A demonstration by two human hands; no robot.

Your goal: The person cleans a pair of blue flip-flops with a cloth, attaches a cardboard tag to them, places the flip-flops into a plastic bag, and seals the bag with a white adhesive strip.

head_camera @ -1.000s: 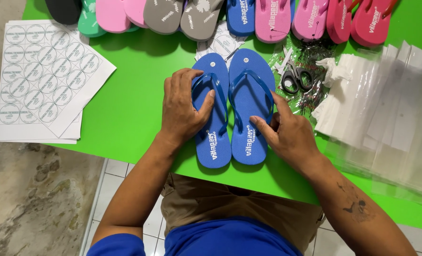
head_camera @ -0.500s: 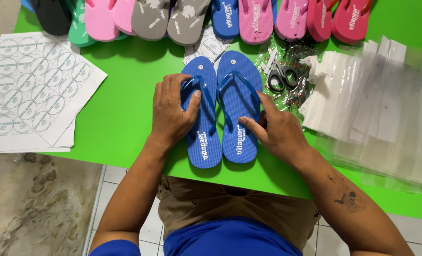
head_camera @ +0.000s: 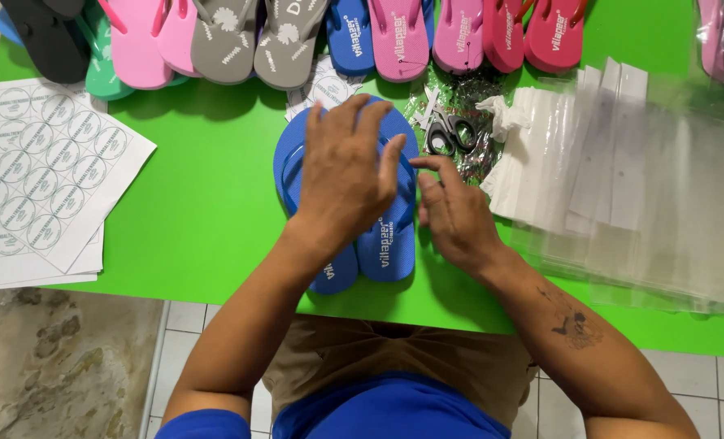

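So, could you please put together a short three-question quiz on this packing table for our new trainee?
1. True or false: the left hand rests on top of the pair of blue flip-flops.
2. Which tool lies just beyond the right hand: A) stapler, B) scissors, C) tape dispenser?
3. What lies at the left end of the green table?

Key
1. True.
2. B.
3. Sheets of round stickers.
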